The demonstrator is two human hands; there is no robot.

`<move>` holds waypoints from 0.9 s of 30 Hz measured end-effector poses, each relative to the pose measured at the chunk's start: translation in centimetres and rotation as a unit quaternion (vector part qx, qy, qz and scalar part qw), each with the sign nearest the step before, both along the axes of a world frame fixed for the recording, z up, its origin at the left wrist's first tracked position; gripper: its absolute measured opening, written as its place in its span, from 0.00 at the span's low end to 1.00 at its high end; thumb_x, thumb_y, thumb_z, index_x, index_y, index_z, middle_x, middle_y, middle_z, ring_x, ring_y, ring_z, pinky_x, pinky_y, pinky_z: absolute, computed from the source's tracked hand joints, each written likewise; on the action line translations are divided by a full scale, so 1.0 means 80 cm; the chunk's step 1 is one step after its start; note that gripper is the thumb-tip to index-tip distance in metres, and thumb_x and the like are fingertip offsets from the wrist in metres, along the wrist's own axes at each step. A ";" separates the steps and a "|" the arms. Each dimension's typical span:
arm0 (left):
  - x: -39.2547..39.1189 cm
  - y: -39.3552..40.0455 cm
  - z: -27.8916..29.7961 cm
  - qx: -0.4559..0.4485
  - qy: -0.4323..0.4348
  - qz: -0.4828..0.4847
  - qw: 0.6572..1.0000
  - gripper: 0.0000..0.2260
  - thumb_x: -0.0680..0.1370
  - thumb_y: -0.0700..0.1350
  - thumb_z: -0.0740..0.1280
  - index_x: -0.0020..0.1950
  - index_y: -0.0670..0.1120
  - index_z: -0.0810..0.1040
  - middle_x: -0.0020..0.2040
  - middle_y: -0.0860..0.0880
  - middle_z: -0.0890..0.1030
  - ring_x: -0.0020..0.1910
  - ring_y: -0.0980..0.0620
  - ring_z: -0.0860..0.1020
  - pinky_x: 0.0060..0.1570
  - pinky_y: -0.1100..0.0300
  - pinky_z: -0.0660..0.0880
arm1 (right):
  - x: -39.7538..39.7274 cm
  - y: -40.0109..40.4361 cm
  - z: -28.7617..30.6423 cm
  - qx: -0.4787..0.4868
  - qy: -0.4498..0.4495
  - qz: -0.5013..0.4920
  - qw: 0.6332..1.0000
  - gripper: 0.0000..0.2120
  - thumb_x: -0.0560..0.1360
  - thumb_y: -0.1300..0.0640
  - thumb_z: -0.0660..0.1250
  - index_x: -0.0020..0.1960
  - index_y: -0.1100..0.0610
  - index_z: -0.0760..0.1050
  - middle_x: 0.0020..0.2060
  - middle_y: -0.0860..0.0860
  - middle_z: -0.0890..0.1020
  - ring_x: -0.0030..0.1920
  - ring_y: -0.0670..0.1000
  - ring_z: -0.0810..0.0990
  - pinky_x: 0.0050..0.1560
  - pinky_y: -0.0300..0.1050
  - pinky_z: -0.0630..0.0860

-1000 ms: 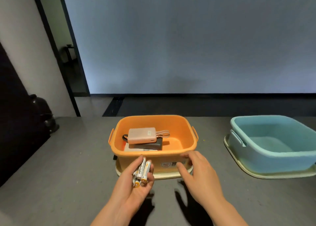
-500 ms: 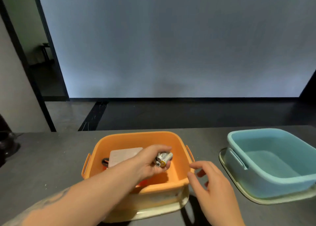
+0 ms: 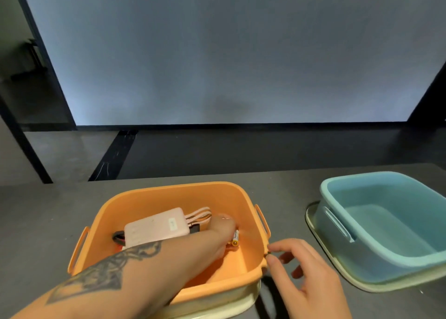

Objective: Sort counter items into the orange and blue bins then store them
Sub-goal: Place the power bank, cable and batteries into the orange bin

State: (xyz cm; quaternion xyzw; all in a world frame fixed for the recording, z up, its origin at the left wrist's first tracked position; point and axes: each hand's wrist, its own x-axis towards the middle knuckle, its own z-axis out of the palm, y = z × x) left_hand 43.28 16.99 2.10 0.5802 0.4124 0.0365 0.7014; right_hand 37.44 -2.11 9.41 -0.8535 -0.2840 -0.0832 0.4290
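Right hand (image 3: 306,277) at the near right corner of the orange bin (image 3: 251,253), fingers loosely curled, fingertips touching the rim and holding nothing. Left hand (image 3: 218,234) reaches over the bin's near wall into its right half, fingers curled down around batteries (image 3: 235,237) low against the bin floor. Left of the batteries, a pink power bank (image 3: 156,227) lies in the bin. Bare counter (image 3: 289,193) separates the orange bin from the blue bin (image 3: 376,253) to its right.
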 end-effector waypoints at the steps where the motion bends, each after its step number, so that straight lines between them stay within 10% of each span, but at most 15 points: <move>1: 0.001 0.001 -0.002 0.008 -0.005 -0.009 1.000 0.08 0.75 0.34 0.63 0.42 0.47 0.71 0.37 0.42 0.74 0.30 0.47 0.73 0.25 0.58 0.73 | 0.000 0.002 -0.002 0.002 0.003 0.005 1.000 0.13 0.67 0.58 0.75 0.40 0.41 0.77 0.42 0.39 0.77 0.44 0.40 0.75 0.38 0.30 0.69; 13: -0.006 0.027 0.014 0.139 0.063 -0.242 0.958 0.17 0.80 0.44 0.61 0.67 0.47 0.64 0.52 0.46 0.72 0.42 0.53 0.71 0.37 0.63 0.68 | -0.005 -0.001 -0.007 -0.027 0.023 0.026 0.999 0.09 0.70 0.53 0.72 0.41 0.39 0.77 0.46 0.38 0.76 0.49 0.44 0.76 0.42 0.36 0.72; 19: -0.021 0.037 0.024 0.225 0.114 -0.325 0.912 0.24 0.80 0.41 0.58 0.76 0.47 0.58 0.73 0.42 0.64 0.69 0.44 0.65 0.63 0.58 0.64 | -0.011 -0.003 -0.002 -0.030 0.032 0.021 0.999 0.09 0.70 0.52 0.72 0.41 0.38 0.76 0.49 0.35 0.75 0.50 0.42 0.75 0.38 0.34 0.72; 27: -0.026 0.028 0.031 0.305 0.118 -0.366 0.871 0.26 0.78 0.35 0.52 0.76 0.46 0.59 0.72 0.43 0.67 0.69 0.44 0.66 0.61 0.60 0.64 | -0.014 -0.014 0.002 -0.020 0.040 0.019 0.999 0.12 0.70 0.56 0.73 0.39 0.39 0.75 0.48 0.35 0.75 0.49 0.43 0.75 0.41 0.31 0.71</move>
